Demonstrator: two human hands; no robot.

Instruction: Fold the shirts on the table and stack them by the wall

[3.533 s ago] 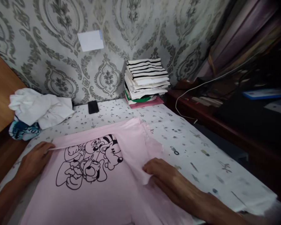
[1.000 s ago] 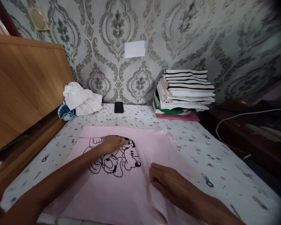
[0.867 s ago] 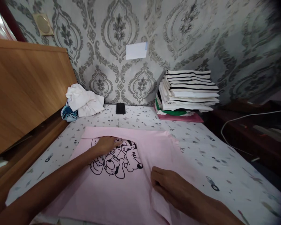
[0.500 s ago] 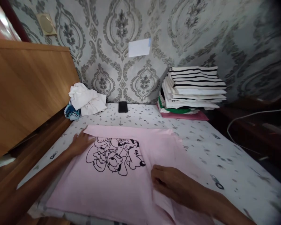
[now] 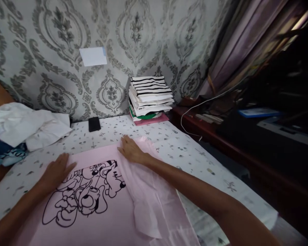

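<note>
A pink shirt (image 5: 113, 208) with a black cartoon line print lies spread on the patterned white sheet, its right part folded over and wrinkled. My left hand (image 5: 55, 172) rests flat on the shirt's far left portion, beside the print, with fingers extended. At the far edge, right of the print, my right hand (image 5: 130, 150) lies on the fold with its fingers stretched out. Neither hand grasps the cloth. The near end of the shirt runs out of the frame.
Behind stands a stack of folded clothes (image 5: 151, 99), striped ones on top. A black phone-like object (image 5: 94, 124) lies near the wall, with crumpled white cloth (image 5: 33, 124) to its left. A white cable (image 5: 186, 128) trails across the dark red furniture (image 5: 220, 147) at the right.
My right hand has moved from the shirt's near right side to its far edge and its fingers have opened. The view has swung right. The right part now lies folded toward the print.
</note>
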